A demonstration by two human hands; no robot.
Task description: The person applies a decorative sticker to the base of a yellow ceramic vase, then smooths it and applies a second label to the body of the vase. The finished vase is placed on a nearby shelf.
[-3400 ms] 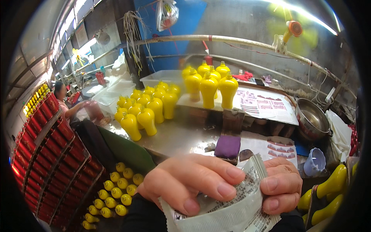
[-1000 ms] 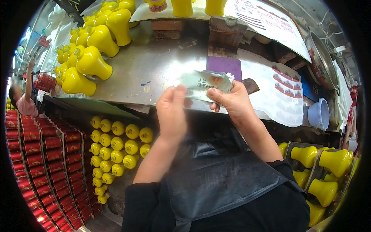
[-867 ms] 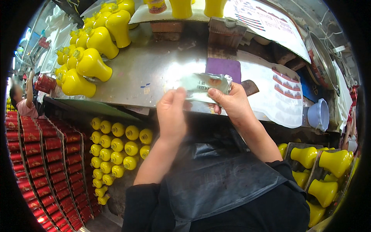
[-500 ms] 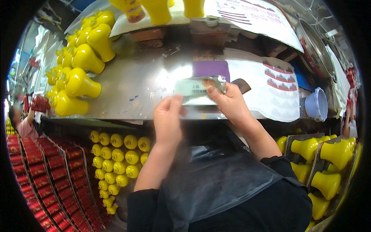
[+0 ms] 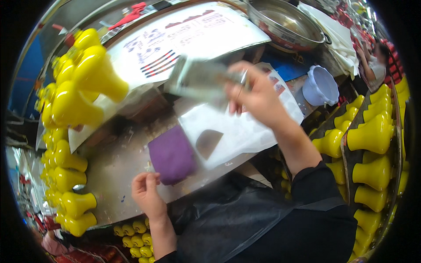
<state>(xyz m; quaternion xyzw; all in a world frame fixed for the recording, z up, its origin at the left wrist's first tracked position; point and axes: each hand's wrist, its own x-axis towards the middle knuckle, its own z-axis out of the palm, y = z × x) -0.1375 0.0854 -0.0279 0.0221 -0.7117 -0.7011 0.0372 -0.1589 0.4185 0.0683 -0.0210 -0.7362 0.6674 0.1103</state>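
My right hand [image 5: 256, 94] is raised over the far part of the bench, gripping a clear plastic packet [image 5: 199, 81] by its end; the packet is smeared by motion. Low at the left, my left hand [image 5: 148, 193] has its thumb and forefinger pinched together; whether anything small lies between them cannot be made out. Beside those fingertips is a folded purple cloth [image 5: 172, 155] on the bench. To its right, a dark, round-edged flat scraper [image 5: 209, 142] rests on a white sheet [image 5: 239, 133] of printed red patterns, partly hidden behind my right hand.
Glossy yellow bottles [image 5: 70, 166] line the bench's left side, with more on racks [image 5: 370, 133] at the right. Another printed sheet [image 5: 188, 35] lies on the raised shelf. A metal basin [image 5: 285, 22] and pale blue bucket [image 5: 321, 85] stand far right. Other people work at both sides.
My hands have parted: the right has carried the packet up and away, the left has dropped back toward the lower left. The whole view has turned, bringing the basin and bucket further in.
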